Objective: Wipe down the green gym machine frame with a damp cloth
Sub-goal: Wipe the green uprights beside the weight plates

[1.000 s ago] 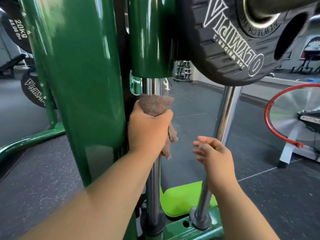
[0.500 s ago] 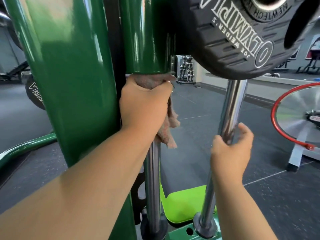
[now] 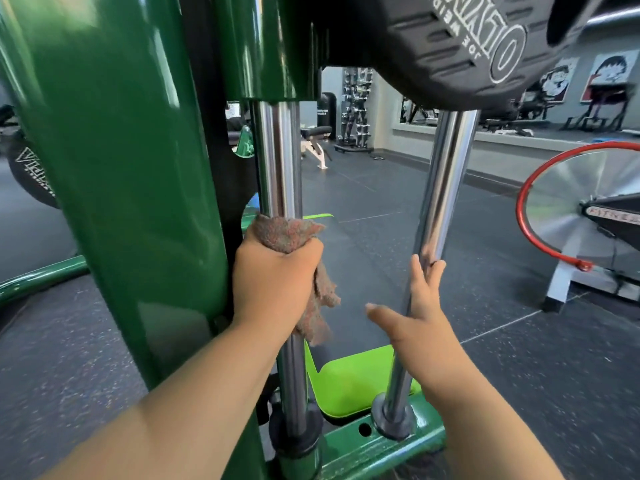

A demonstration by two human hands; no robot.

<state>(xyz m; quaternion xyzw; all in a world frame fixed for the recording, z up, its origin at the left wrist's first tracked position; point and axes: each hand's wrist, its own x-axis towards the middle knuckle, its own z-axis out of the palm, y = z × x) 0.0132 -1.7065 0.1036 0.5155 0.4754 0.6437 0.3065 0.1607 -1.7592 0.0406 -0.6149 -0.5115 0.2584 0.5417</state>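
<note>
A thick dark green upright of the gym machine frame fills the left of the view. To its right stand two chrome guide rods, the left rod and the right rod, both seated in the green base. My left hand grips a brownish-grey cloth wrapped round the left rod, about halfway up it. A loose tail of cloth hangs below my fist. My right hand lies with straight fingers against the right rod, thumb spread out to the left.
A black Olympia weight plate hangs overhead at the upper right. A bright green footplate sits low between the rods. An exercise bike with a red-rimmed flywheel stands at the right. Dark rubber flooring, a bench and dumbbell racks lie beyond.
My left hand has slid the cloth down the left rod from under the green sleeve to mid-height. My right hand has let go of the right rod and now touches it with straight fingers.
</note>
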